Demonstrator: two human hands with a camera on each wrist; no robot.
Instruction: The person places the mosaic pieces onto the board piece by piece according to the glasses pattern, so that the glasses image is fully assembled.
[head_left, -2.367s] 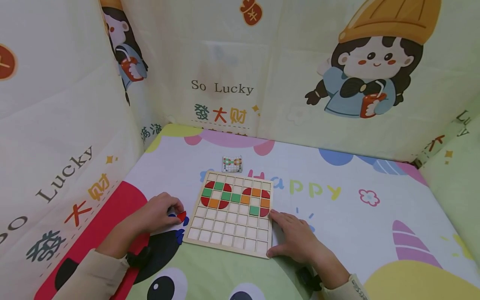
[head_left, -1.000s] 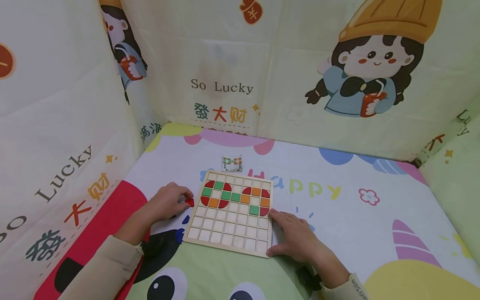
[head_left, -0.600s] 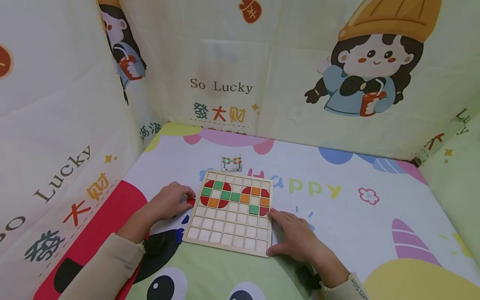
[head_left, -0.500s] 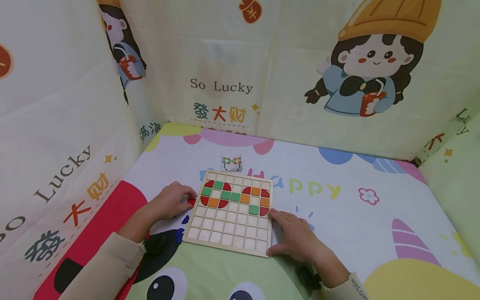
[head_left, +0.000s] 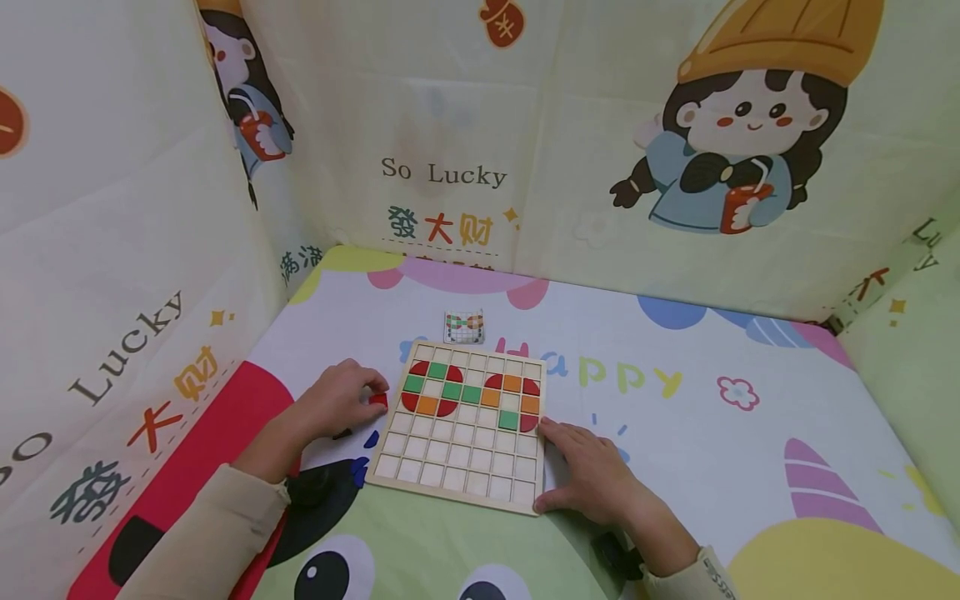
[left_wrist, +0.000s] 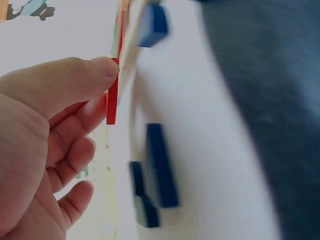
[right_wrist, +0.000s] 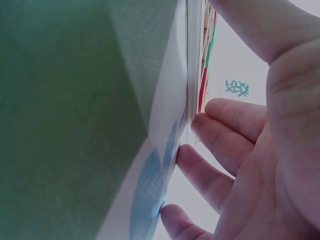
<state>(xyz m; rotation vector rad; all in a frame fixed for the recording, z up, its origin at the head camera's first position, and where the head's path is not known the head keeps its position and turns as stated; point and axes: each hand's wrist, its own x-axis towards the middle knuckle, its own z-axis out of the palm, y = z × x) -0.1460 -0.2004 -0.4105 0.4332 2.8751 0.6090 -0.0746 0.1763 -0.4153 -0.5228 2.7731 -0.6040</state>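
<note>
My left hand (head_left: 335, 402) pinches a thin red tile (left_wrist: 112, 97) between thumb and fingers, just off the left edge of the wooden grid board (head_left: 450, 487). Red, green and orange tiles fill some squares in the board's upper half, among them a green tile (head_left: 507, 420) and an orange tile (head_left: 426, 406). The lower rows hold no coloured tiles. My right hand (head_left: 596, 471) rests along the board's right edge, thumb at the near corner and fingers extended, as the right wrist view shows from close by.
Several small blue tiles (left_wrist: 161, 165) lie on the cloth left of the board. Behind the board stands a small pattern card (head_left: 464, 327) with a printed coloured grid. The printed cloth (head_left: 645, 433) covers the table, and hanging printed sheets (head_left: 570, 200) enclose it.
Since the earliest frame, my left hand has carried the red tile up and right to the board's left edge. Lately it has drawn back slightly left. The right hand stays put.
</note>
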